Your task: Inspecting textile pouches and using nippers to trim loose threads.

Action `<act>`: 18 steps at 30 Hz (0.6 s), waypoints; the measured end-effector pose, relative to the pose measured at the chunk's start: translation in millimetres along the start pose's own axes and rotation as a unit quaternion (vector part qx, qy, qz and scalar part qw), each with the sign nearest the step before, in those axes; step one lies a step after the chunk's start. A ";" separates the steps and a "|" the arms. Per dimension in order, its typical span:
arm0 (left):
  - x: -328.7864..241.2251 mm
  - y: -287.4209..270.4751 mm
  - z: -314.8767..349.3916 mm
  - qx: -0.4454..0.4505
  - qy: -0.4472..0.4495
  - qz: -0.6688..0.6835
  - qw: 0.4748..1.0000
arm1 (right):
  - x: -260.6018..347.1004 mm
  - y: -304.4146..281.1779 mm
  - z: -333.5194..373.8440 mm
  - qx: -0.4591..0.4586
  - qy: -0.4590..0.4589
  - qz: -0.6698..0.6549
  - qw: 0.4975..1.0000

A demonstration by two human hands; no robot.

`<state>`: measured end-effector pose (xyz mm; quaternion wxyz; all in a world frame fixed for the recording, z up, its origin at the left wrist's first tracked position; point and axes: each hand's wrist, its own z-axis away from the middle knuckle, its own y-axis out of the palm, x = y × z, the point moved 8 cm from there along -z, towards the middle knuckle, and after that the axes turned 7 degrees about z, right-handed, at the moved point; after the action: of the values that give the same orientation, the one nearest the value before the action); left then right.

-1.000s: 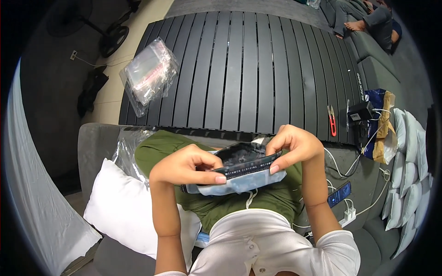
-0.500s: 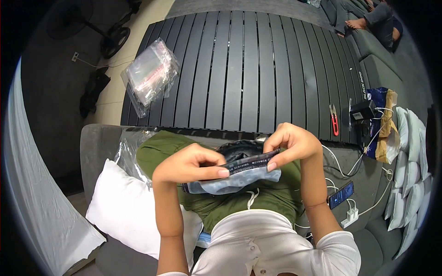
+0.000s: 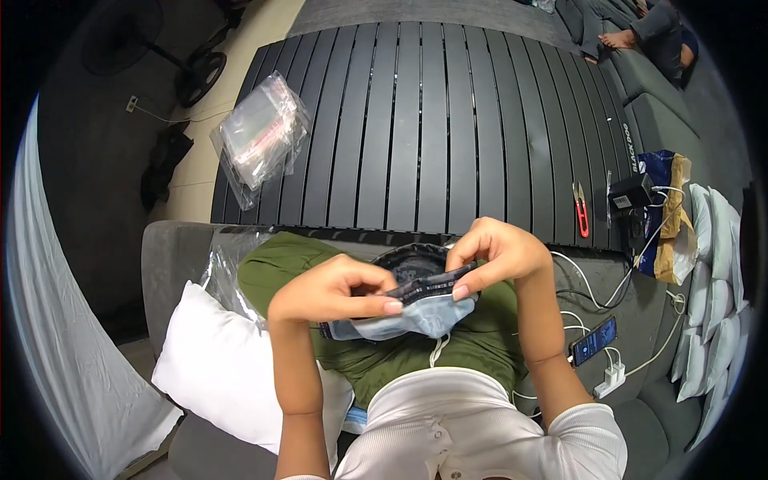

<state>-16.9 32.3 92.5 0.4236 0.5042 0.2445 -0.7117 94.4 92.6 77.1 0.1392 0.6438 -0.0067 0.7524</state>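
Observation:
Over my lap I hold a soft fabric hat point(image 3: 436, 317), light blue mottled cloth on the near side and dark on its hollow inside. A dark band with pale lettering runs along the edge facing me. My left hand point(image 3: 334, 290) pinches that band at its left part, thumb on top and fingers curled beneath. At the band's right part my right hand point(image 3: 502, 258) pinches the edge between thumb and fingers. Between the two thumbs the blue cloth bulges out in folds. Below lie my green trousers point(image 3: 360, 364) with a white drawstring.
A black slatted table point(image 3: 432, 136) stands ahead, with clear plastic bags point(image 3: 262, 132) at left and red-handled thread snips point(image 3: 582, 212) at right. A white pillow point(image 3: 220, 368) lies to my left. Cables, a phone point(image 3: 594, 341) and a charger point(image 3: 610, 379) lie to my right. Another person's foot point(image 3: 618, 40) shows far right.
Both hands have moved slightly closer together, my right hand shifting left along the band. The blue cloth between them now bulges more, and the hat's dark inside shows more.

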 end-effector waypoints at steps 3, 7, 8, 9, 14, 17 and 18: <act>-2.7 11.1 -15.9 -0.033 0.010 0.019 0.999 | 0.9 10.5 -8.8 0.036 0.005 0.000 0.999; -8.4 6.7 -5.7 0.040 0.064 -0.003 0.997 | 2.0 0.3 1.5 0.019 -0.012 -0.011 1.000; -9.9 -2.3 3.2 0.030 0.070 0.025 0.997 | 2.8 -6.9 6.2 -0.012 -0.021 -0.032 0.999; -8.0 -8.5 9.1 0.011 0.084 0.052 0.995 | 2.4 -8.5 8.9 -0.015 -0.020 -0.032 0.999; -2.9 -3.5 1.6 -0.028 0.033 0.089 0.995 | 2.6 1.5 1.9 0.022 -0.010 -0.017 1.000; -9.0 13.7 -21.1 -0.020 0.029 0.018 0.999 | 4.5 9.9 -6.6 0.039 -0.013 -0.018 0.999; -9.5 18.7 -24.3 -0.003 0.012 -0.012 1.000 | 5.4 11.2 -8.1 0.045 -0.012 -0.014 0.999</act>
<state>12.7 44.7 93.7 0.4136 0.5081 0.2577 -0.7101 83.4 84.5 82.9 0.1206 0.6582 0.0340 0.7423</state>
